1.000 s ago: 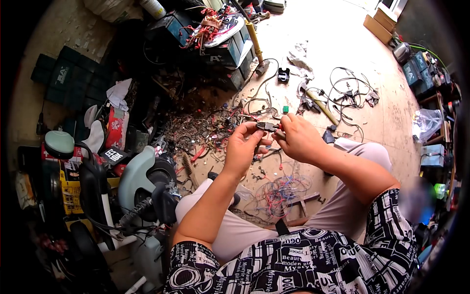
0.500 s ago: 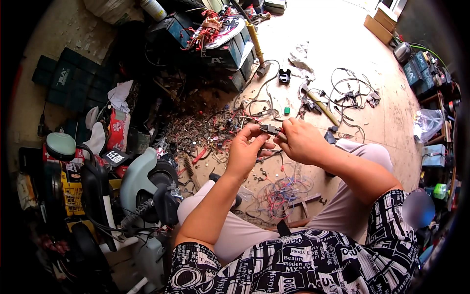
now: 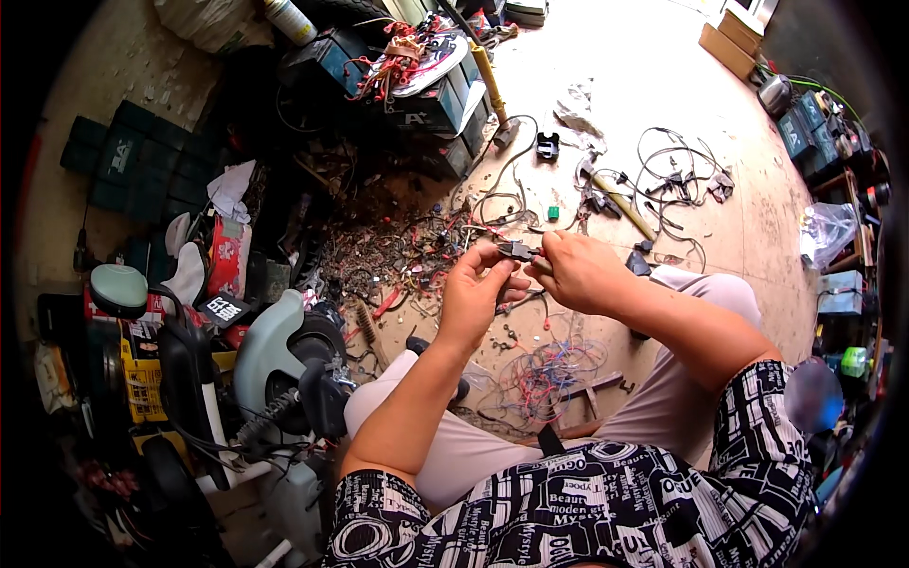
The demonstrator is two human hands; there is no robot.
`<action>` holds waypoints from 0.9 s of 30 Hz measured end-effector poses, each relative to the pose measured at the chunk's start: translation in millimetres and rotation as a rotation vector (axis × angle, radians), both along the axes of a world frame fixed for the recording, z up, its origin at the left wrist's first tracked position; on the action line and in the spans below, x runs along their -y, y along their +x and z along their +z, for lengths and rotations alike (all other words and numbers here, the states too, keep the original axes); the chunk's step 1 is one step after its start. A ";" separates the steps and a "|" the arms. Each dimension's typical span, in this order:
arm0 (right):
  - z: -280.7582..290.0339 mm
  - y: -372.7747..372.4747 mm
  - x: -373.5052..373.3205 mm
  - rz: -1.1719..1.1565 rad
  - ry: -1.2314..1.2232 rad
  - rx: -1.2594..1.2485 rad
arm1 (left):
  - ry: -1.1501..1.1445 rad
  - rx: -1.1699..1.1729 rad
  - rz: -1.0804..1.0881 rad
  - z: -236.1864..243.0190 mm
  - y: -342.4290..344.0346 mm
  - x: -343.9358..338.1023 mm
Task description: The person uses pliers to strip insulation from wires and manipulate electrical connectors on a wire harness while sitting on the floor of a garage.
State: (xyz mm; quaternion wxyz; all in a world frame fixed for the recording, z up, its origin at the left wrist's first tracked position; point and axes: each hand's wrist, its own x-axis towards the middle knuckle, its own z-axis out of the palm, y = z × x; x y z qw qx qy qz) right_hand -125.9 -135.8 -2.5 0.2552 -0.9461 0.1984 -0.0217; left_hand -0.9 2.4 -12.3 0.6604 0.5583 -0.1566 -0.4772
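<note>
My right hand is closed around the handles of a pair of pliers, whose dark metal head points left. Close by the jaws, the thumb and fingers of my left hand are drawn together. Whatever they pinch is too small or hidden to make out. Both hands are held above the floor between my bent knees. Below them lies a tangle of thin red and blue wires. A small green block rests on the floor just beyond the pliers.
Scraps and wire bits cover the floor ahead to the left. A long-handled hammer leans by stacked batteries. Black cables and a yellowish rod lie right of centre. A grey scooter-like machine stands close on my left, shelves at far right.
</note>
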 end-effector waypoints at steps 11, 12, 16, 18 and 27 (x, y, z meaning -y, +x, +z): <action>1.2 -9.7 11.9 0.000 0.201 -0.185 | 0.075 0.375 -0.080 0.1 -5.9 4.3; -3.8 -9.7 7.9 0.031 0.165 -0.111 | 0.132 0.348 -0.147 7.0 1.1 -4.1; 11.7 -27.8 11.4 0.132 0.262 -0.237 | 0.199 0.421 -0.362 18.1 4.3 -7.6; 25.6 -36.5 19.6 0.182 0.229 -0.279 | 0.215 0.419 -0.440 10.5 4.4 -8.5; 27.0 -53.9 15.5 0.446 0.217 -0.527 | 0.187 0.742 -0.869 6.0 -2.3 -24.5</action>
